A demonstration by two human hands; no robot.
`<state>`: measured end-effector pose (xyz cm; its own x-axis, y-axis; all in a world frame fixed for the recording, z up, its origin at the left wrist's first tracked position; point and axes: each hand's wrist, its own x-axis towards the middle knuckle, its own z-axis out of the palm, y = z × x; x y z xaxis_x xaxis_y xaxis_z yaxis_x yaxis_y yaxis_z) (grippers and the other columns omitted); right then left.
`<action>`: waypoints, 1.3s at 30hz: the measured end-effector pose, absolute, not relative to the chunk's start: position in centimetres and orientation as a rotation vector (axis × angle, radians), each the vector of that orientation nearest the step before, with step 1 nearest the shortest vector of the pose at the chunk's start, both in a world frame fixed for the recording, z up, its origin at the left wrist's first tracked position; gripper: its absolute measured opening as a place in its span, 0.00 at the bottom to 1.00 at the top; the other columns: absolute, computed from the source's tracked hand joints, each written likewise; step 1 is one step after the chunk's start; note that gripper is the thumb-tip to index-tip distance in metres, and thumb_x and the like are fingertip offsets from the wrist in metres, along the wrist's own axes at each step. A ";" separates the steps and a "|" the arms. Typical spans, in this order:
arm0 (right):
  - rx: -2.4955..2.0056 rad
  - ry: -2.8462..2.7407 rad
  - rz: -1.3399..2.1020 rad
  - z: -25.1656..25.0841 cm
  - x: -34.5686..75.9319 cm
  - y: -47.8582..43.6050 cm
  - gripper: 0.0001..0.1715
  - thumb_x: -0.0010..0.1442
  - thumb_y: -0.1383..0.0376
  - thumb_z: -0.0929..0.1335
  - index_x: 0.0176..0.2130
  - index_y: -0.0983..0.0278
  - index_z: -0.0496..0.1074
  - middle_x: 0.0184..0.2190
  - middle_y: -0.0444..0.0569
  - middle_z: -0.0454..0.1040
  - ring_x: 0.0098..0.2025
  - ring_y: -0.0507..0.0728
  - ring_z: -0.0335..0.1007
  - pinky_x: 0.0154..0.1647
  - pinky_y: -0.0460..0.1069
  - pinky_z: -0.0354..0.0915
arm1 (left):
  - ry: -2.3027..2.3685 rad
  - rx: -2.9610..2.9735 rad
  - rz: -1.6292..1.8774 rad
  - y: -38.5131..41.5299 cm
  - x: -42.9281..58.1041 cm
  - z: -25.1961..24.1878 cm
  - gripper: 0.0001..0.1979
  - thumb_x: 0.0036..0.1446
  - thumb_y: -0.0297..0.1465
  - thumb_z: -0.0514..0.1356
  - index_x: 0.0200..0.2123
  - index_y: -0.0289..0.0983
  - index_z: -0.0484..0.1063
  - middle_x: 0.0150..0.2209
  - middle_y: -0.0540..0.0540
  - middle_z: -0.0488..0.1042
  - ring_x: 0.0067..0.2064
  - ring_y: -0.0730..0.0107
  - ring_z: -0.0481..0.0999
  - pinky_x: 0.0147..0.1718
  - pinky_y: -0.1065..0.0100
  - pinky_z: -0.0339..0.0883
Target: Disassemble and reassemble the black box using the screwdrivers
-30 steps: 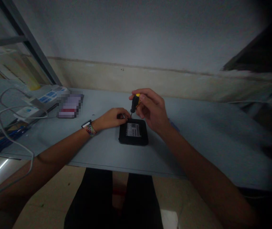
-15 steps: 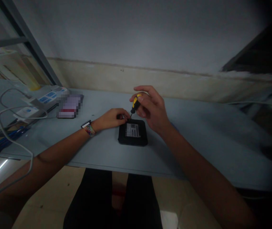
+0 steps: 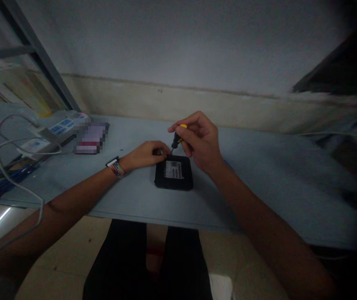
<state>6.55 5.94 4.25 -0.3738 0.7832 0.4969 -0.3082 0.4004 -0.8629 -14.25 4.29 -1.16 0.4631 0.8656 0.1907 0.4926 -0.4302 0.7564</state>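
Note:
A small black box point(image 3: 174, 173) with a white label lies flat on the pale table point(image 3: 134, 196) in front of me. My right hand point(image 3: 200, 143) is closed around a short black and yellow screwdriver point(image 3: 177, 139), held almost upright with its tip at the box's far left corner. My left hand point(image 3: 147, 154) rests on the table at that same corner, fingers curled and pinched against the box's edge beside the tip. A watch and a coloured band sit on my left wrist.
A white power strip point(image 3: 45, 135) with cables lies at the far left. Next to it rests a flat blurred packet point(image 3: 89, 137). A dark metal frame point(image 3: 37, 54) rises at the left. The wall stands close behind the table; my legs show below its front edge.
My right hand's fingers have shifted around the screwdriver handle, curling closed after being spread half a second ago. The box and my left hand stay put.

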 end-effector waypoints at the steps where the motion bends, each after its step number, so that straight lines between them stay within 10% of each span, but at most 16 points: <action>1: -0.437 -1.543 1.246 4.2 6.6 6.1 0.18 0.64 0.53 0.81 0.40 0.59 0.75 0.40 0.44 0.87 0.14 0.42 0.55 0.10 0.44 0.48 | 1.129 2.088 0.760 4.3 -14.3 -1.1 0.12 0.63 0.29 0.62 0.48 0.34 0.82 0.43 0.44 0.83 0.38 0.68 0.77 0.41 0.64 0.70; 20: -0.455 -1.496 1.277 4.3 6.5 6.3 0.26 0.57 0.54 0.84 0.36 0.58 0.68 0.38 0.42 0.84 0.16 0.43 0.56 0.12 0.43 0.53 | 1.107 2.060 0.763 4.2 -14.3 -1.1 0.12 0.64 0.29 0.61 0.48 0.34 0.82 0.43 0.43 0.83 0.38 0.68 0.76 0.41 0.65 0.70; 27: -0.397 -1.525 1.407 4.3 6.8 6.8 0.17 0.66 0.51 0.77 0.47 0.59 0.80 0.40 0.44 0.84 0.18 0.43 0.60 0.15 0.43 0.54 | 1.094 2.067 0.769 4.4 -14.4 -1.2 0.12 0.64 0.29 0.62 0.47 0.34 0.82 0.43 0.43 0.83 0.39 0.68 0.77 0.43 0.64 0.71; 39: -0.438 -1.463 1.297 4.3 6.5 6.3 0.20 0.58 0.56 0.83 0.35 0.60 0.74 0.37 0.45 0.87 0.17 0.43 0.58 0.15 0.43 0.52 | 1.095 2.060 0.770 4.4 -14.3 -1.2 0.11 0.65 0.28 0.62 0.48 0.34 0.82 0.45 0.43 0.84 0.39 0.68 0.78 0.43 0.64 0.71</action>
<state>6.51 6.31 4.28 -0.3520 0.8141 0.4619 -0.3612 0.3371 -0.8694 -14.33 4.37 -1.25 0.4730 0.8615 0.1846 0.4653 -0.4221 0.7780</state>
